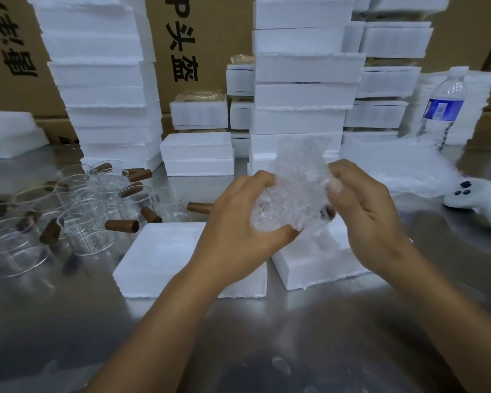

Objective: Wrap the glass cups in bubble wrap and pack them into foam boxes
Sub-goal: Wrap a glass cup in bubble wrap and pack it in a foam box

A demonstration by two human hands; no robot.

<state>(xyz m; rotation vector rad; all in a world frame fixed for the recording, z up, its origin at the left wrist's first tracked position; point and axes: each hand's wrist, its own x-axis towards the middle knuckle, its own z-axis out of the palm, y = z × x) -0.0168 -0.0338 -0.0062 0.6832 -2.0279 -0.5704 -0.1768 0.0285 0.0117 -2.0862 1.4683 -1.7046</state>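
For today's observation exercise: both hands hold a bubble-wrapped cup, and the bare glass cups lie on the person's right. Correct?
No. The head view shows the bare glass cups on the person's left, not right. The left hand and right hand do hold the bubble-wrapped cup.

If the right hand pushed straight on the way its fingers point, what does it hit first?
The right hand pinches the bubble-wrapped cup, so that comes first; beyond it, probably the left hand, depth unclear.

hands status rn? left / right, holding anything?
Left hand: grips the bubble-wrapped cup from below, fingers curled round it.
Right hand: pinches the bubble wrap at the bundle's right side.
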